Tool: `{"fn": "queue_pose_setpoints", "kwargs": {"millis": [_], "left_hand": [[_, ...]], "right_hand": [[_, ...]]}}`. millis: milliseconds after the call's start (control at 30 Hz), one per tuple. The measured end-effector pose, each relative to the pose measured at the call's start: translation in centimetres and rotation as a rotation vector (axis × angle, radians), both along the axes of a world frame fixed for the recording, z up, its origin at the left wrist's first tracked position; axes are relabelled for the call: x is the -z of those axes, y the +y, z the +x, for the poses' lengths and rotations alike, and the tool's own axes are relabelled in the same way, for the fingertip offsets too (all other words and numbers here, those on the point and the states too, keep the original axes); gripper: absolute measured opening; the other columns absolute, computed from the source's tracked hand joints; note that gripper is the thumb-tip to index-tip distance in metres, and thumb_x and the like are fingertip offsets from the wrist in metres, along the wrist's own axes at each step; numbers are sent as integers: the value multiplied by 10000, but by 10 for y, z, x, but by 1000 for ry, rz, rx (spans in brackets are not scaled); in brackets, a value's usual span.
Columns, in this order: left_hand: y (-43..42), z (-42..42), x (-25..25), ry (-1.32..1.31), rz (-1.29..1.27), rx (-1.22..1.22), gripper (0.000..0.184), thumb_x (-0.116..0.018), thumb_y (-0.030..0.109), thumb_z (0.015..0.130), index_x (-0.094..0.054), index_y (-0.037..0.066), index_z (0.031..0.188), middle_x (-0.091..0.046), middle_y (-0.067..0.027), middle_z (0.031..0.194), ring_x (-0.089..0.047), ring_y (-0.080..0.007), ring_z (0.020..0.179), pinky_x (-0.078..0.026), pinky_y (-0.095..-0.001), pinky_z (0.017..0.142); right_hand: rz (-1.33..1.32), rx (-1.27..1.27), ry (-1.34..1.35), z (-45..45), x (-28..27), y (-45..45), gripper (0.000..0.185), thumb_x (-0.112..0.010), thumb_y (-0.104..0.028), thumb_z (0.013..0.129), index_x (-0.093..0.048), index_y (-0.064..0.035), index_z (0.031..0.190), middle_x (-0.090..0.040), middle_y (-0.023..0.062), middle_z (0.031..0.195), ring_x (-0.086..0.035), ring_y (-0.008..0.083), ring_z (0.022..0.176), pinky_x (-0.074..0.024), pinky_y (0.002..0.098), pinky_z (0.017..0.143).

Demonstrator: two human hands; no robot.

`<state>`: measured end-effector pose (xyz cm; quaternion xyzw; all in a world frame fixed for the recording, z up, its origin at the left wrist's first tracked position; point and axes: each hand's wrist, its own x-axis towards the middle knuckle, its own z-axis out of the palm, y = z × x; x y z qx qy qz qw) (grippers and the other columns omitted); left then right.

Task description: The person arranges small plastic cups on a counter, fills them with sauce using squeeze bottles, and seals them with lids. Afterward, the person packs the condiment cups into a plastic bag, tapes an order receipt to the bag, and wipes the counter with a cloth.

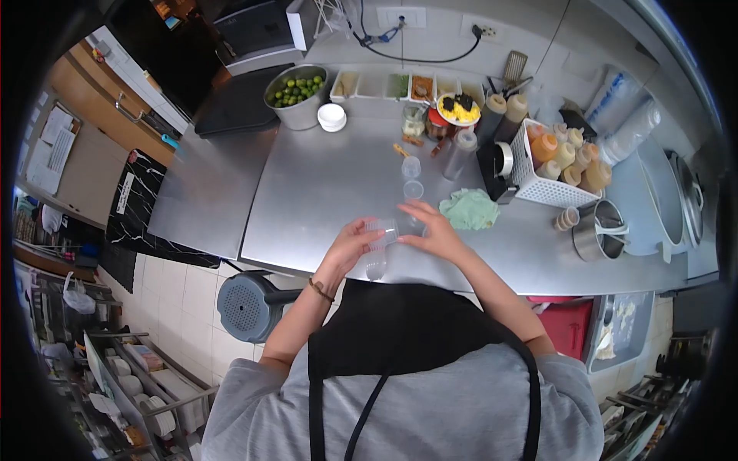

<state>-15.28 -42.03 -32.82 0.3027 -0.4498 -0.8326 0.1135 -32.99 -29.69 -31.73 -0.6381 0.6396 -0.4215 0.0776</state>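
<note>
Over the front part of the steel counter, my left hand (354, 241) has its fingers wrapped round a stack of clear plastic cups (376, 257) that hangs down toward the counter's front edge. My right hand (433, 233) is just to the right, its thumb and fingers curved around a clear cup (414, 226) near the stack's upper end. Beyond my hands, two small clear cups stand on the counter in a line, one nearer (413, 190) and one farther (411, 167). A crumpled green cloth (469, 209) lies to the right of my right hand.
Limes fill a metal pot (300, 115) at the back left, beside white lids (332, 117). Ingredient containers (422, 87) line the back. A white basket of sauce bottles (540, 189) and metal pitchers (597, 238) stand right. A grey stool (246, 306) is below, left.
</note>
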Motion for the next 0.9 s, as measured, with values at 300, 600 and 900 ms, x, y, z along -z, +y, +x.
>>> {"fn": "queue_pose_setpoints", "kwargs": {"millis": [300,600,900], "left_hand": [[4,-2,3,-2,7,53,382,-639,101,800,-476,13,1134,-564,-80,1035,-561,-165,946,-481,-305,802],[0,-2,3,25,17,-11,366,-613,92,818,-463,40,1149,-550,-111,1069,-564,-201,960,-503,-338,803],[-1,1,1,36,76,-17,338,-601,72,823,-478,19,1133,-551,-115,1061,-568,-205,958,-510,-346,796]], "right_hand": [[439,-118,-799,1,9,5,466,-712,-121,722,-531,-65,1147,-561,64,1077,-578,149,901,-463,276,767],[146,-51,-210,6,15,-7,509,-714,-160,714,-527,-86,1180,-536,92,1143,-558,175,955,-463,297,800],[421,-123,-636,14,10,-12,445,-701,-161,745,-536,-69,1148,-599,74,972,-584,118,798,-472,265,762]]}}
